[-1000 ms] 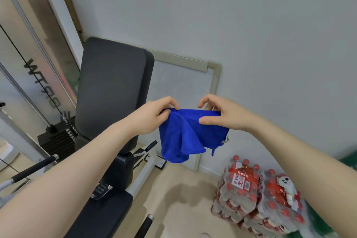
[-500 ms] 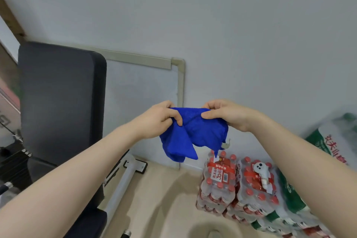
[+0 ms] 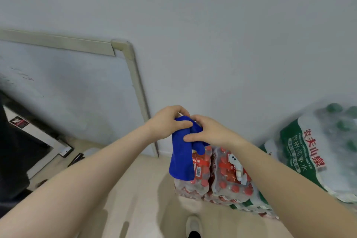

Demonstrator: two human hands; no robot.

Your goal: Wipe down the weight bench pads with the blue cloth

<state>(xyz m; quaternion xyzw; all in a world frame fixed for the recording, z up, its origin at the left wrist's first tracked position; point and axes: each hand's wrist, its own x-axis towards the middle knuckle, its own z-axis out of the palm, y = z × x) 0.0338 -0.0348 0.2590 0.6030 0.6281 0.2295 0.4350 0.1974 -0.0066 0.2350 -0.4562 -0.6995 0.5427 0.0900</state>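
Head view: the cloth hangs bunched in mid-air at chest height, its long axis running straight down from the two hands that meet at its top edge. The left hand curls its fingers round the upper fold; the right hand pinches the same fold from the other side, thumb laid across the blue fabric — so both grips are clenched on the cloth, touching each other, neither free.

What the next move turns on, as I judge it, is direction: the bench shows only as a dark mass at the far left edge, low and well apart from the cloth, on the left hand's side. Its pads are not clearly in view, so nothing can be said of their state. The left hand is the nearer one; carrying the cloth over would mean a swing leftward and down.

Directly beneath the cloth sit shrink-wrapped packs of red-capped bottles on the floor — green-labelled packs beside them, a whiteboard leaning on the wall behind.
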